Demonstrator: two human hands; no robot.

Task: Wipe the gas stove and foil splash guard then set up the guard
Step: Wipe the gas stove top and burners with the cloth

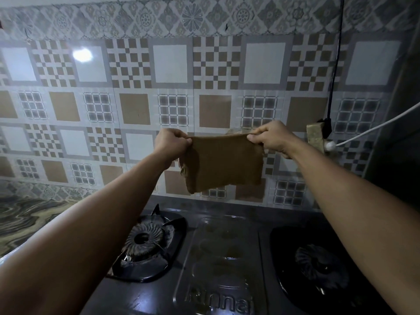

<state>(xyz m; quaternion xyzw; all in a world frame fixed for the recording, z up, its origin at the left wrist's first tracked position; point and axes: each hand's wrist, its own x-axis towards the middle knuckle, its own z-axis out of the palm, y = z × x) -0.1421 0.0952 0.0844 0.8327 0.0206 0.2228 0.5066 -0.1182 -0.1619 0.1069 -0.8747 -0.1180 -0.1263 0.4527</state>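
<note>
Brown cloth (223,161) hung in the head view, stretched flat between both hands above the gas stove (218,264) and in front of the patterned tile wall (127,92). Its top edge ran nearly level, and the lower edge dangled loose over the back of the stove without touching it. The left hand (171,142) pinched the upper left corner, its fingers (185,142) closed tight on the fabric. The right hand (271,138) pinched the upper right corner in the same way, thumb and fingertips shut on the edge. Both forearms reached forward from the bottom corners of the view.

Below, the dark stove top showed a left burner (143,241) with its ribbed ring and pot supports, a right burner (318,260) in deep shadow, and raised lettering on the middle panel. A marbled desk (25,214) lay to the left of the stove. On the wall at the right, a black cable (336,64) dropped down to a socket block (315,135), and a white cable (372,127) ran off to the right edge.
</note>
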